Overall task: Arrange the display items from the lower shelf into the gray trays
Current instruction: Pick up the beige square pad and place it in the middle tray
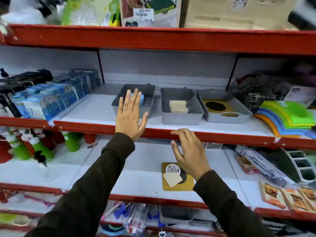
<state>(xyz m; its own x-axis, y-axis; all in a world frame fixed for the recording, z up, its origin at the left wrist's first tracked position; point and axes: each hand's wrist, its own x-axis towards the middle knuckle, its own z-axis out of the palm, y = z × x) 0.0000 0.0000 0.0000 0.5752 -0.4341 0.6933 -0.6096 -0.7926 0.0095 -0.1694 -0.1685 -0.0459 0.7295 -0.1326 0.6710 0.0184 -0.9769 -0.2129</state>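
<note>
Display items (174, 175) lie in a small pile on the lower shelf (136, 177): a white round piece and a pale flat square sit on top of a yellow mat with a dark round patch. The pile is just below and a little to the left of the right hand (189, 154), which hangs over it with its fingers spread and holds nothing. That hand is much nearer, so I think it makes the next grab (a short reach down and left). The mat lies flat with no clear long side.

Up on the next shelf stand three gray trays (181, 106) in a row. The left hand (130, 115) is flat and open in front of the left tray, and it hides part of a blue thing (141, 98) inside. The right wrist covers the right side of the mat. Things at the edges are blurry.
</note>
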